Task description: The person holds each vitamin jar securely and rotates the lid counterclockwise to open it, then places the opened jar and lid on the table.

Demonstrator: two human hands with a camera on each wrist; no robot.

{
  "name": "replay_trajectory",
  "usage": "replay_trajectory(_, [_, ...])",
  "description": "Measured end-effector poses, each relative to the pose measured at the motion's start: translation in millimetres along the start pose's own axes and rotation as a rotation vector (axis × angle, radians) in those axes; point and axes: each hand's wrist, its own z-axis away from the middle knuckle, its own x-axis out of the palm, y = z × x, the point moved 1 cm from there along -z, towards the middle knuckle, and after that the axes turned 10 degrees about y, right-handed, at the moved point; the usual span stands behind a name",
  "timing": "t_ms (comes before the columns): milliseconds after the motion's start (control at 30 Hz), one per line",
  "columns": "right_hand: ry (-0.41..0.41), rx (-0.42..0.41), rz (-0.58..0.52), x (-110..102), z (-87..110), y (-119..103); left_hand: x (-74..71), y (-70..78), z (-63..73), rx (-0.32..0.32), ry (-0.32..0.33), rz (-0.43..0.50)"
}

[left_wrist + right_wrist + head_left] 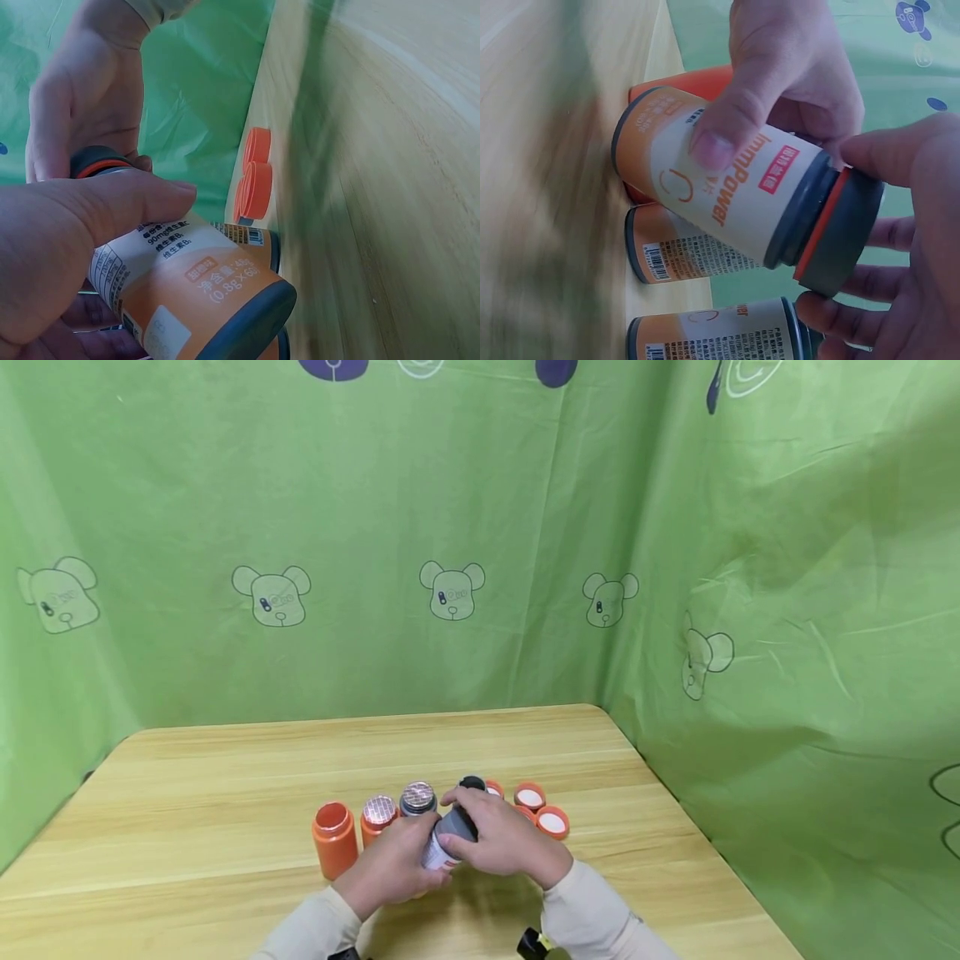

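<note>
A supplement bottle [727, 176] with a white and orange label is held tilted above the table between both hands. My left hand [393, 864] grips it round the body, thumb [718, 146] lying across the label. At its neck, the fingers and thumb of my right hand [498, 835] hold the dark grey screw cap [844, 232]. An orange-red ring shows on the cap's inner edge, and part of the dark bottle neck shows beside it. In the left wrist view, the bottle's dark base [251, 322] points toward the table.
Left of the hands stand an open orange bottle [335, 842], an orange bottle with a foil seal [378, 812] and a foil-sealed grey bottle [417, 797]. Another dark-topped bottle [472, 782] is behind the right hand. Several orange caps [552, 822] lie to the right on the wooden table [225, 785].
</note>
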Motion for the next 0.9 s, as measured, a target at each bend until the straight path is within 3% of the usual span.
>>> replay_trajectory(200, [-0.001,-0.063,0.005,-0.2,2.1,0.6,-0.9,-0.7,1.4,0.03,0.027,-0.005])
replay_trajectory(567, [-0.034,0.053,0.033,3.9,-1.3,-2.3,0.3,0.1,0.9,-0.004,0.004,0.002])
replay_trajectory(900, [-0.023,-0.014,0.021,1.3,0.8,-1.2,-0.6,-1.1,0.3,0.018,0.025,-0.001])
